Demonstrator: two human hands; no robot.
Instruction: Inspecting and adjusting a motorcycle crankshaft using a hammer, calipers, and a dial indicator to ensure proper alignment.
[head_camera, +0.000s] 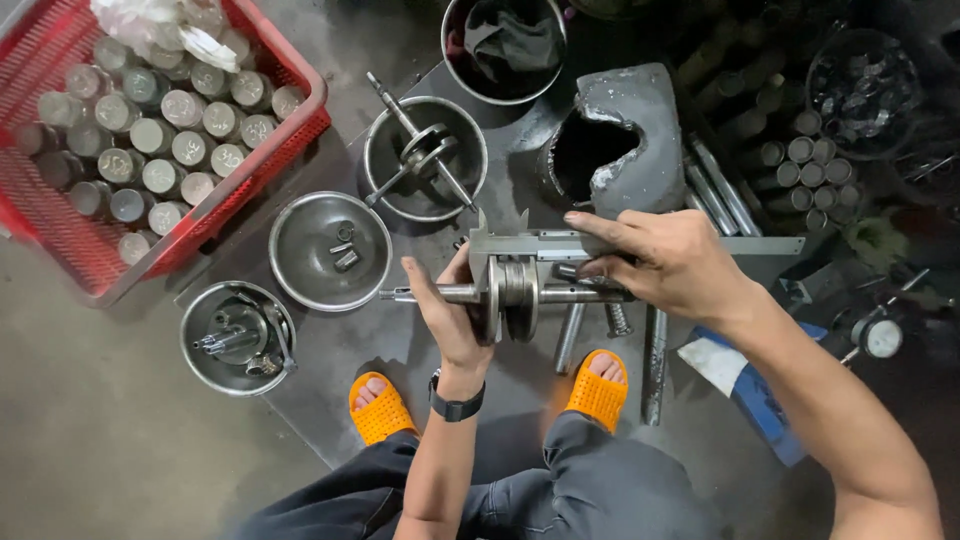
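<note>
My left hand (452, 312) grips a steel crankshaft (512, 293) from below, holding it level above the dark metal plate (330, 350). My right hand (668, 262) holds a metal vernier caliper (520, 243), its jaws set across the crankshaft's round webs. A black watch (456, 406) sits on my left wrist. My feet in orange sandals (597, 390) rest on the plate below the hands.
A red crate (290, 130) of metal cylinders stands at the upper left. Three steel bowls (330, 250) hold parts; one holds another crankshaft (420, 152). A broken grey casting (625, 140), a black tub (503, 48), loose rods (652, 365) and a dial gauge (880, 337) lie around.
</note>
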